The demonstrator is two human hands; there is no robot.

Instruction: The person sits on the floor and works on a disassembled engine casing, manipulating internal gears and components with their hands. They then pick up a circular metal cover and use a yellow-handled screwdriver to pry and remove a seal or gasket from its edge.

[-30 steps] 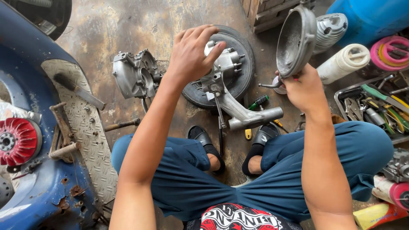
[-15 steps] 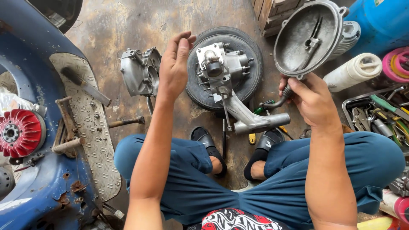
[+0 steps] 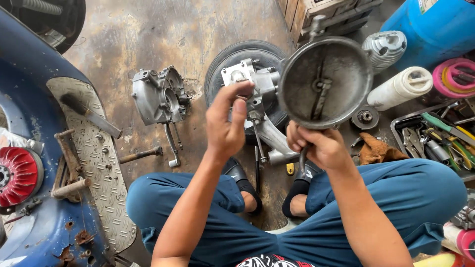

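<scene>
My right hand [image 3: 316, 146] grips the lower stem of a round, dish-shaped metal cover [image 3: 324, 81] and holds it up, its dirty hollow side facing me. My left hand [image 3: 227, 126] is raised beside it, fingers loosely apart, holding nothing I can see. Below both hands, on the stained concrete floor, lies a metal engine case with a long arm [image 3: 262, 106] resting on a black tyre [image 3: 225, 66]. I am sitting with my legs in blue trousers [image 3: 208, 217] drawn up around it.
A separate grey engine casing [image 3: 158, 96] lies left of the tyre. A blue scooter body [image 3: 59, 163] with a red finned wheel [image 3: 17, 175] fills the left. A tool tray [image 3: 435, 136], white roll [image 3: 398, 89], blue drum [image 3: 435, 29] and wooden crate [image 3: 321, 12] stand at right.
My right hand has brought the round cover left and toward me, turning its hollow side to face me. My left hand has lifted off the engine case and come nearer.
</scene>
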